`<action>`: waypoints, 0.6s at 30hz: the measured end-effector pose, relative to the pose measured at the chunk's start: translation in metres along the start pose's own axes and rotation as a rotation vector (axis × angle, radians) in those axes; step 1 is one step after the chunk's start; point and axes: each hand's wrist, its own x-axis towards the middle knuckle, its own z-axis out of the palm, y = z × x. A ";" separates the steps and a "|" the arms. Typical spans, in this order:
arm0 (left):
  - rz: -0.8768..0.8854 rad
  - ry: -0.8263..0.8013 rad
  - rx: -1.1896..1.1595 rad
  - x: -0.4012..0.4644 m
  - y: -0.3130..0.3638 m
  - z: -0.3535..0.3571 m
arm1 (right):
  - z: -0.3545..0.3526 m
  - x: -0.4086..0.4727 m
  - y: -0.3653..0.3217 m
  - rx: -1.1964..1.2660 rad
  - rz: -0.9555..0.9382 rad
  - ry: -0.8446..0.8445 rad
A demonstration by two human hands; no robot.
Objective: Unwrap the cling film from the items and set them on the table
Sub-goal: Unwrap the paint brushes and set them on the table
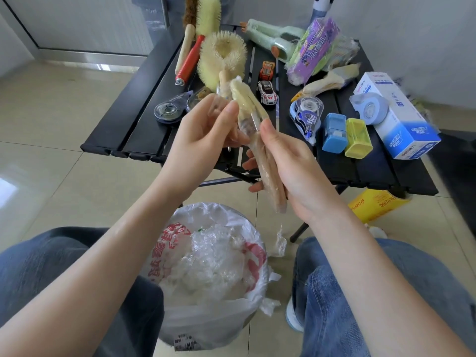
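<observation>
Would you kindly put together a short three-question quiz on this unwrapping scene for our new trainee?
1. True or false: the wrapped brush is lying on the table.
2. Which hand grips the brush's handle end? A) left hand B) right hand
3. Fill in: the bin bag between the knees holds crumpled ____.

Key: 1. False, both hands hold it above the table edge. 2. B; the left pinches loosened film near the bristle end. 3. Cling film.
</observation>
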 end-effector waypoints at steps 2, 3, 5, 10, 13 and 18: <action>-0.091 -0.009 -0.016 0.000 0.004 0.002 | 0.000 0.002 0.002 -0.004 -0.015 0.003; -0.143 -0.019 -0.010 0.000 0.004 0.001 | 0.000 0.002 0.004 0.007 -0.020 0.009; -0.243 -0.054 0.022 0.003 0.003 -0.003 | 0.001 0.002 0.004 0.051 -0.042 0.030; -0.196 -0.203 0.099 0.000 0.005 -0.006 | 0.002 0.003 0.003 0.123 -0.105 0.071; -0.053 -0.201 0.161 -0.003 0.005 -0.005 | 0.000 0.003 0.000 0.189 -0.118 0.082; -0.004 -0.145 0.111 -0.005 0.005 0.002 | 0.003 0.003 0.002 0.238 -0.103 0.052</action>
